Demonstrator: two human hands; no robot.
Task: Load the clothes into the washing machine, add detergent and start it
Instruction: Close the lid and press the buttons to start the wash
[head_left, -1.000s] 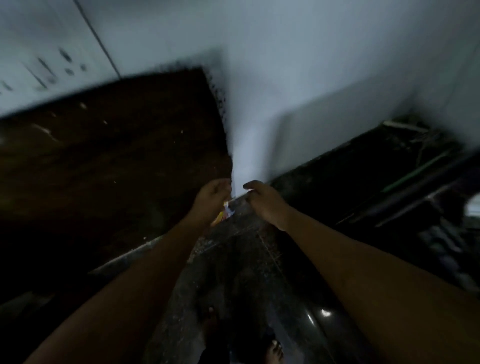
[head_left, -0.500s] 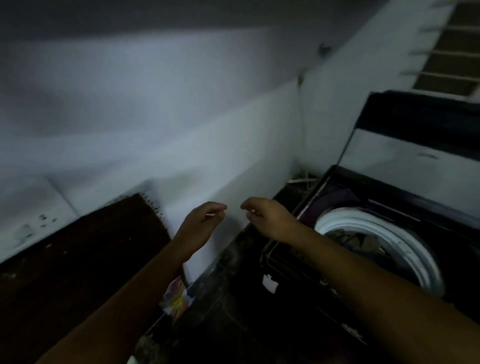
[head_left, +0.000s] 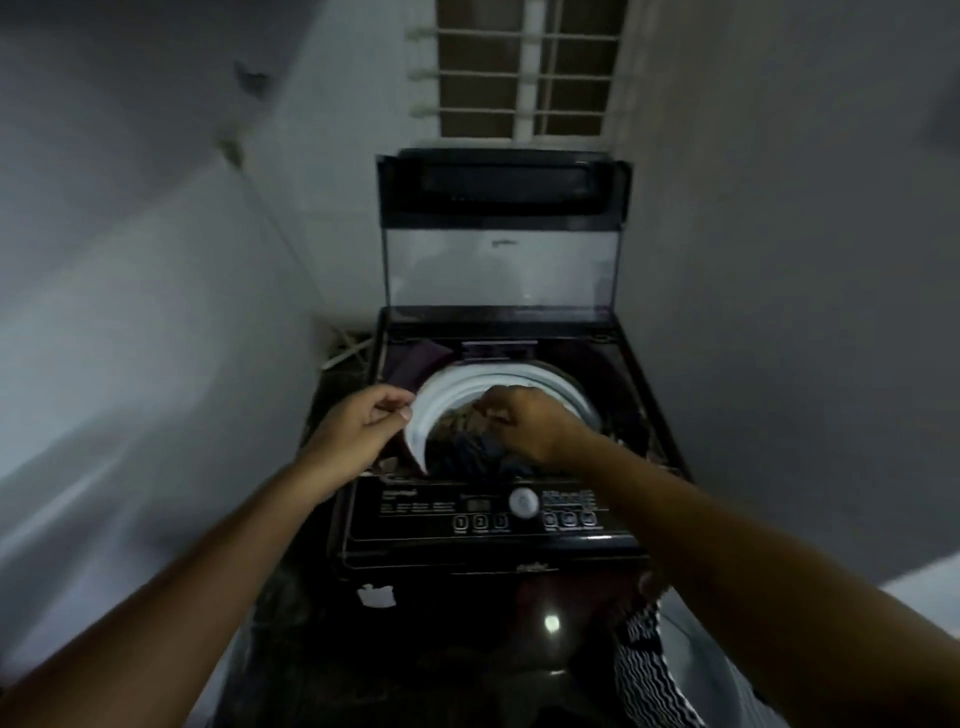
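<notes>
Now the person stands square to the washing machine (head_left: 441, 597). A second ago they faced the wall corner to its left, both hands busy with a small colourful packet, and half a second ago the machine was only coming into view at the side.

Nearest me, by the machine's front right corner, a black-and-white zigzag cloth (head_left: 644, 670) hangs at the edge of a pale tub (head_left: 711, 675), so some laundry may be left outside. Along the machine's front edge runs the control panel (head_left: 415, 525); nothing touches its round dial (head_left: 523, 502) or its rows of buttons.

Just behind the panel both hands hover over the opening. The left hand (head_left: 358, 431) is above the left side of the drum rim (head_left: 457, 382), thumb pressed to a curled forefinger. The right hand (head_left: 530, 426) is over the middle of the drum, fingers curled downward in a pinch. Each looks closed on something small, but the light is dim and I cannot tell what, or whether anything is there at all. Below them dark clothes (head_left: 467, 447) lie heaped inside the drum.

At the machine's back the clear lid (head_left: 501, 275) stands upright, and above it is a barred window (head_left: 530, 67).

I judge the loading largely done, and the turn from the wall probably brings the detergent to the drum. Tipping it in, lowering the lid and pressing start are left.
</notes>
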